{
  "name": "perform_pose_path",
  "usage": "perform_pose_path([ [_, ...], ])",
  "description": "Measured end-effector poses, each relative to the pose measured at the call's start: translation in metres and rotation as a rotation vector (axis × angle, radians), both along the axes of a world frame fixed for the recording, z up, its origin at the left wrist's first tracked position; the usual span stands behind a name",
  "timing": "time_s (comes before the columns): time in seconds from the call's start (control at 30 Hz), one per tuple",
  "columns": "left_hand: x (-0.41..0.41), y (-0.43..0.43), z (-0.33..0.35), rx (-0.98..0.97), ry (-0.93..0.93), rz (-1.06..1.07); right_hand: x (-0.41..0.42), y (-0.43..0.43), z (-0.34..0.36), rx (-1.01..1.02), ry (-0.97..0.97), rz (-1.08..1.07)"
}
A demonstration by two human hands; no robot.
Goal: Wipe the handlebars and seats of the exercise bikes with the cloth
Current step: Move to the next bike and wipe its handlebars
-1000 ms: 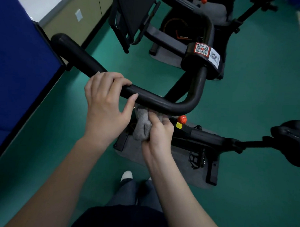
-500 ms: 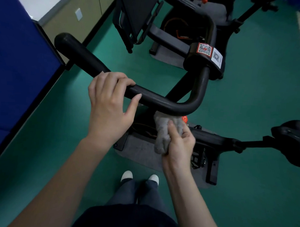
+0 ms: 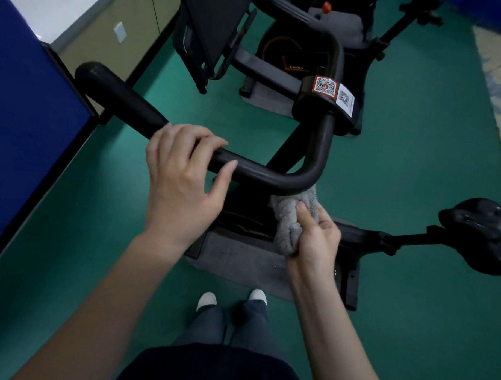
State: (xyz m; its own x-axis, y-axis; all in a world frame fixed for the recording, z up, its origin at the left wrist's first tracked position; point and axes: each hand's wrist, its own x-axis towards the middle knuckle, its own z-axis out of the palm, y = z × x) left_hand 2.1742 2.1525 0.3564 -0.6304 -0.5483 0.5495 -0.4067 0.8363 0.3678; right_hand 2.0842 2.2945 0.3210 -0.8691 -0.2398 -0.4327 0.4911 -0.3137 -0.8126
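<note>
Left of the left hand stands a blue panel (image 3: 27, 119), and the thick foam end of the black handlebar (image 3: 119, 98) reaches out toward it. The left hand (image 3: 184, 182) grips the bar's straight run, with its fingers curled over the top and the thumb laid against the near side. Its forearm comes up from the lower left. This hold probably steadies the bar so it does not swing under the rubbing.

Just right of that hand the bar bends away toward a clamp carrying a code sticker (image 3: 325, 86). Under this bend is the grey cloth (image 3: 288, 219), bunched and pressed up against the underside of the tube. The right hand (image 3: 317, 243) holds it from below, the thumb pinning the wad and the fingers wrapped behind. The wrist is tipped upward, a pose that suits wiping the hidden lower face of the curve.

Well to the right of that hand, on its post, is the black seat (image 3: 481, 226), with no cloth on it. It appears to be the later part of the job.
</note>
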Motion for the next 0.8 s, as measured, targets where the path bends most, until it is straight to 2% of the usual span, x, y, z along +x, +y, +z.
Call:
perform_pose_path([
  [0.17,-0.027,0.031,0.002,0.034,-0.03,-0.148,-0.005,-0.004,0.0,-0.093,-0.081,0.109],
  [0.27,-0.035,0.043,-0.005,0.061,-0.028,-0.13,-0.028,0.007,0.004,-0.091,-0.112,0.053],
  [0.33,-0.037,0.049,-0.009,0.093,-0.016,-0.091,-0.048,0.017,0.007,-0.023,-0.023,-0.012],
  [0.43,-0.04,0.055,-0.012,0.123,-0.003,-0.043,-0.068,0.026,0.013,0.206,0.407,-0.04],
  [0.6,-0.046,0.06,-0.01,0.172,0.016,0.025,-0.067,0.022,0.008,0.37,1.232,0.24],
  [0.67,-0.048,0.062,-0.008,0.191,0.019,0.043,-0.075,0.022,0.001,0.414,1.371,0.295],
  [0.8,-0.05,0.065,-0.005,0.219,0.023,0.066,-0.109,0.019,-0.002,0.447,1.468,0.322],
])
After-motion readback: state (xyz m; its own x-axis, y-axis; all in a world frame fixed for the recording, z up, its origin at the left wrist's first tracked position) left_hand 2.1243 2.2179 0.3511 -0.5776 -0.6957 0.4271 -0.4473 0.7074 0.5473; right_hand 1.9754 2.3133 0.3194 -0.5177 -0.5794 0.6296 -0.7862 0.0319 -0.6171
